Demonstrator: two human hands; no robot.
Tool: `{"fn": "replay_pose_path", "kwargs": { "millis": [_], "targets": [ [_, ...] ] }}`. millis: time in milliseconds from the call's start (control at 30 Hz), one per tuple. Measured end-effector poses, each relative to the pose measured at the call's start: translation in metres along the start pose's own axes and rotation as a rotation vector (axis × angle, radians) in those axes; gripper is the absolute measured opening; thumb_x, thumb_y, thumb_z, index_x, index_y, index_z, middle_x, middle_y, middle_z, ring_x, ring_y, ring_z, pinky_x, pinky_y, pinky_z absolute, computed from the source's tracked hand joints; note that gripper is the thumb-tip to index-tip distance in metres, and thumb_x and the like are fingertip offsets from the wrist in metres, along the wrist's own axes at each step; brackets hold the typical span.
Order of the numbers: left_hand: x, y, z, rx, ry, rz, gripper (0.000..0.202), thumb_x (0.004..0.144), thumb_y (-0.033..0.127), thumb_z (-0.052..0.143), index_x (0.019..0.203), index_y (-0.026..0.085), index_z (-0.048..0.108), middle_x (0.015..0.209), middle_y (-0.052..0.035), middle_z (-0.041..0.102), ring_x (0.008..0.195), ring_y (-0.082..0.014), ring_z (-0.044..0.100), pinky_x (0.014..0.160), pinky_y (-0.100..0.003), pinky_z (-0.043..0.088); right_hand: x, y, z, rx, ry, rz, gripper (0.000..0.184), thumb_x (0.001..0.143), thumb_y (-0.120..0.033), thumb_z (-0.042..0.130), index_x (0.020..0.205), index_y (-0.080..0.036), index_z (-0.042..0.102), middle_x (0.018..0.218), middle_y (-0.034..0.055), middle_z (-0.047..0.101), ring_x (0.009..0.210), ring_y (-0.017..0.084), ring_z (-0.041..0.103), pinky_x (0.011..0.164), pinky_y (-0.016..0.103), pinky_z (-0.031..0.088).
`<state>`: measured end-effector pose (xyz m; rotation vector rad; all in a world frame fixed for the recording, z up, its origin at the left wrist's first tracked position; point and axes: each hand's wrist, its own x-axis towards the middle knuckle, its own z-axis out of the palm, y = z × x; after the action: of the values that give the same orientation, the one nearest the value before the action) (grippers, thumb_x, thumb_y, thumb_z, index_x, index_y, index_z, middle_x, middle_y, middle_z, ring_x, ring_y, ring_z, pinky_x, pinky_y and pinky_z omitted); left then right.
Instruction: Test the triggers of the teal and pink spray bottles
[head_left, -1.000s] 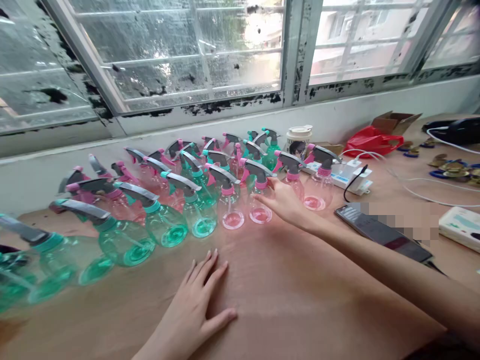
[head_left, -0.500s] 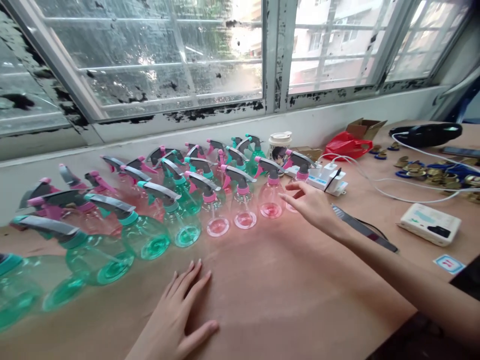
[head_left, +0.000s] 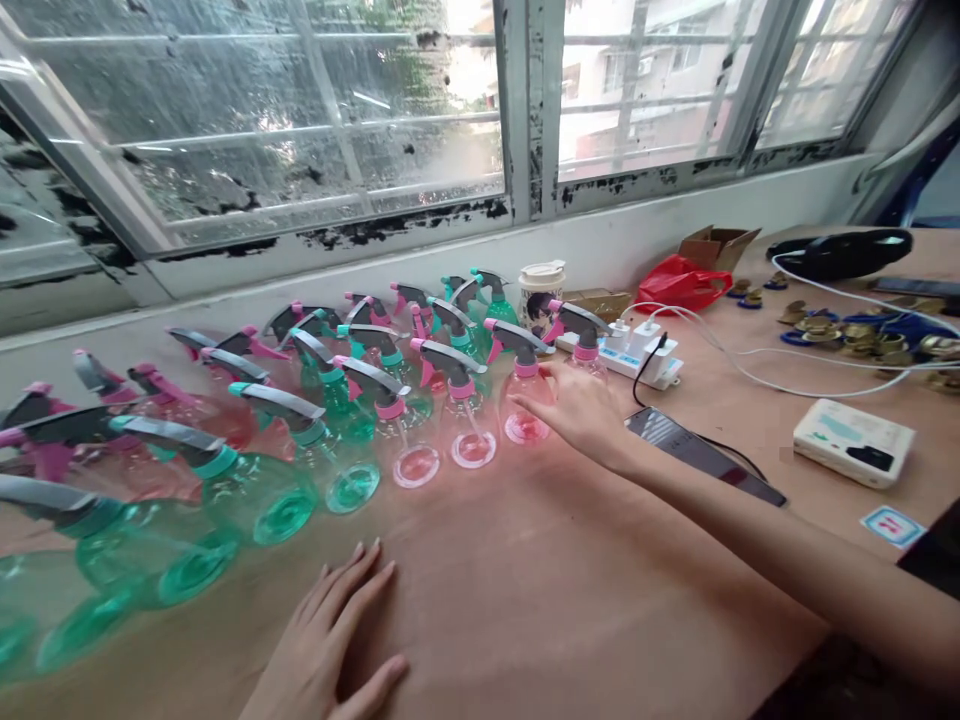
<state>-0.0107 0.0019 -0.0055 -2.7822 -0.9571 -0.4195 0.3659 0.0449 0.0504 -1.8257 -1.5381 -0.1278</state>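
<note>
Several clear spray bottles, some green and some pink with grey trigger heads, stand in rows along the wall. My right hand (head_left: 585, 405) reaches to the pink spray bottle (head_left: 517, 425) near the right end of the front row. Its thumb overlaps the bottle's body and its fingers are by the shoulder, apart from the thumb; firm contact cannot be made out. Another pink spray bottle (head_left: 585, 350) stands behind this hand, partly hidden. My left hand (head_left: 322, 620) lies on the table with fingers spread, in front of a green spray bottle (head_left: 352, 485).
Behind the bottles stands a lidded paper cup (head_left: 541, 290). Rightward are a power strip (head_left: 652, 365) with white cables, a phone (head_left: 705, 460), a red plastic bag (head_left: 682, 288), a white box-shaped device (head_left: 855, 440) and brass-coloured parts (head_left: 892, 345). Windows line the wall.
The view has swung slightly right, shifting everything left. My right hand has moved left against the pink spray bottle, its thumb now overlapping the body. My left hand stays flat on the table.
</note>
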Motion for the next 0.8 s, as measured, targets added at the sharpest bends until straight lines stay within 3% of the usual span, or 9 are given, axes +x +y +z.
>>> {"fn": "replay_pose_path", "kwargs": {
  "millis": [100, 267, 367, 467, 567, 700, 800],
  "targets": [
    [0.001, -0.001, 0.000, 0.002, 0.011, 0.008, 0.071, 0.090, 0.049, 0.061, 0.152, 0.032, 0.032, 0.149, -0.0073, 0.048, 0.128, -0.0354, 0.054, 0.099, -0.051, 0.050, -0.014, 0.004, -0.006, -0.009, 0.039, -0.049, 0.050, 0.085, -0.055, 0.063, 0.117, -0.016, 0.065, 0.117, 0.0113, 0.072, 0.106, 0.033, 0.067, 0.089, 0.046, 0.051],
    [0.002, -0.003, 0.001, 0.016, 0.019, 0.000, 0.068, 0.090, 0.049, 0.060, 0.150, 0.032, 0.034, 0.147, -0.0074, 0.050, 0.126, -0.0350, 0.055, 0.097, -0.051, 0.051, -0.050, 0.006, -0.023, -0.075, 0.067, -0.196, 0.051, 0.085, -0.057, 0.062, 0.117, -0.017, 0.063, 0.109, 0.0104, 0.073, 0.094, 0.031, 0.068, 0.069, 0.038, 0.052],
    [0.004, 0.001, -0.001, -0.008, 0.031, -0.024, 0.064, 0.089, 0.048, 0.061, 0.147, 0.032, 0.040, 0.147, -0.0064, 0.050, 0.126, -0.0342, 0.055, 0.100, -0.049, 0.050, -0.072, -0.001, -0.034, -0.062, 0.100, -0.295, 0.048, 0.087, -0.058, 0.058, 0.106, -0.015, 0.065, 0.099, 0.0124, 0.073, 0.083, 0.028, 0.066, 0.066, 0.037, 0.049],
    [0.009, 0.015, -0.005, -0.076, 0.042, -0.051, 0.062, 0.088, 0.048, 0.063, 0.144, 0.031, 0.043, 0.146, -0.0059, 0.051, 0.127, -0.0336, 0.054, 0.103, -0.049, 0.047, -0.094, -0.017, -0.042, -0.022, 0.112, -0.400, 0.048, 0.089, -0.058, 0.055, 0.097, -0.012, 0.066, 0.084, 0.0119, 0.071, 0.076, 0.028, 0.063, 0.065, 0.038, 0.046],
    [0.015, 0.039, -0.009, -0.213, 0.015, -0.079, 0.067, 0.090, 0.046, 0.062, 0.149, 0.032, 0.033, 0.148, -0.0080, 0.048, 0.130, -0.0329, 0.052, 0.107, -0.050, 0.042, -0.112, -0.038, -0.043, 0.050, 0.130, -0.491, 0.046, 0.089, -0.057, 0.056, 0.086, -0.012, 0.065, 0.075, 0.0106, 0.067, 0.068, 0.026, 0.059, 0.062, 0.037, 0.042],
    [0.023, 0.069, -0.014, -0.444, 0.045, -0.146, 0.075, 0.091, 0.052, 0.061, 0.152, 0.030, 0.022, 0.152, -0.0119, 0.039, 0.136, -0.0342, 0.042, 0.107, -0.050, 0.043, -0.129, -0.066, -0.036, 0.167, 0.092, -0.597, 0.050, 0.082, -0.060, 0.063, 0.088, -0.011, 0.064, 0.073, 0.0091, 0.066, 0.067, 0.025, 0.058, 0.064, 0.037, 0.040],
    [0.022, 0.079, -0.022, -0.552, 0.086, -0.188, 0.076, 0.088, 0.053, 0.065, 0.149, 0.028, 0.026, 0.144, -0.0131, 0.047, 0.129, -0.0358, 0.049, 0.101, -0.051, 0.047, -0.133, -0.081, -0.032, 0.251, 0.034, -0.628, 0.052, 0.079, -0.063, 0.067, 0.088, -0.011, 0.063, 0.073, 0.0085, 0.066, 0.068, 0.024, 0.058, 0.065, 0.036, 0.040]
  ]
}}
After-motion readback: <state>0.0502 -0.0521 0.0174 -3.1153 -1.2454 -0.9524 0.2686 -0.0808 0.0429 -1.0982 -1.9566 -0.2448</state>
